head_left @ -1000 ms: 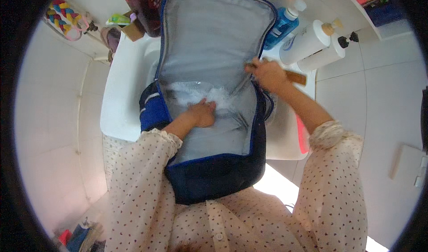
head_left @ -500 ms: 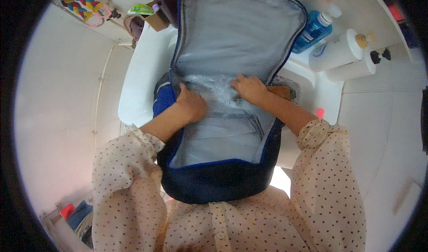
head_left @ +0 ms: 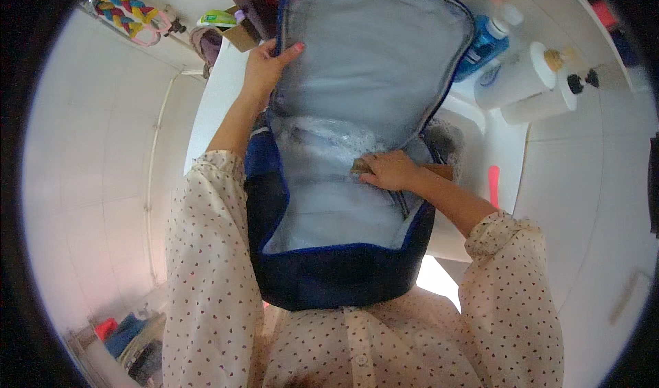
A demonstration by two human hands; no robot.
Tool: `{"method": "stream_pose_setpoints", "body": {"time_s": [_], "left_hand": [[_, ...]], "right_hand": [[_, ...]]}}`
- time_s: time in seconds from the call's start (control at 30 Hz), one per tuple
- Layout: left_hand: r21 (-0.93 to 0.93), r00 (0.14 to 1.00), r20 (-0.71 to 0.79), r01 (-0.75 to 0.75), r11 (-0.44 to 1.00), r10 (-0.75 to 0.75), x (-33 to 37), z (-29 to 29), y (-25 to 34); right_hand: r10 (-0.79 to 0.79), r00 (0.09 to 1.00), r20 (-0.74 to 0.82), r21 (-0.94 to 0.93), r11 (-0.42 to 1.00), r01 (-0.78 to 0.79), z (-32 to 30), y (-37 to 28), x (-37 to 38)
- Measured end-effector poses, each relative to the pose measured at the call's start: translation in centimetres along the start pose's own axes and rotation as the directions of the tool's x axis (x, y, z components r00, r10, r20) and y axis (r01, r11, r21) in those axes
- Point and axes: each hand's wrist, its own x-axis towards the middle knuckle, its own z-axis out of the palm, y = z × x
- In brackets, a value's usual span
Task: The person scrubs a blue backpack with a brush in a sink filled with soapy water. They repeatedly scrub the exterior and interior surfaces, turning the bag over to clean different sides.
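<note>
A dark blue backpack (head_left: 343,278) lies unzipped across the sink, its grey lining (head_left: 371,52) showing and its flap folded back away from me. White suds (head_left: 336,131) wet the lining along the fold. My left hand (head_left: 266,65) is closed on the flap's left edge, thumb on the lining and fingers behind. Inside the bag, my right hand (head_left: 392,170) is wrapped round what looks like a wooden brush (head_left: 360,166). One brown end sticks out past the fingers, and more brown wood shows behind the wrist; its bristles are hidden.
A white sink (head_left: 504,148) is under the bag, with suds in its basin. On its right stand a blue bottle (head_left: 480,48) and two white pump bottles (head_left: 518,79). A pink-red handle (head_left: 493,185) rests near the right rim. A small cardboard box (head_left: 241,34) stands at the far left.
My left hand has moved up and away from the lining and taken hold of the flap's left edge. My right hand has come nearer along the lining, with the brush in it.
</note>
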Motion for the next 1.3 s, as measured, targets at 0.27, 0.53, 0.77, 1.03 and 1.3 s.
{"method": "stream_pose_setpoints", "body": {"time_s": [0.27,0.53,0.77,1.03,1.3], "left_hand": [[-0.253,0.941,-0.151,-0.332,0.909,0.302,-4.6,-1.2,3.0],[-0.346,0.922,-0.225,-0.379,0.858,0.317,-7.0,-0.4,10.5],[-0.429,0.928,-0.247,-0.363,0.827,0.279,-6.8,0.1,10.6],[-0.238,0.845,-0.456,-0.419,0.876,0.28,-5.7,-1.8,7.5],[-0.501,0.853,-0.467,-0.47,0.727,0.23,-6.9,-1.3,8.1]], "right_hand": [[0.13,0.973,-0.192,-0.104,0.983,-0.152,0.1,0.2,-0.3],[0.262,0.859,-0.439,-0.052,0.947,-0.316,-5.2,2.6,0.0],[0.178,0.758,-0.628,-0.076,0.955,-0.287,-7.3,0.7,2.5],[0.22,0.792,-0.57,0.058,0.972,-0.228,-0.6,3.8,13.5],[0.465,0.81,-0.358,0.104,0.882,-0.46,-3.9,8.2,16.6]]}}
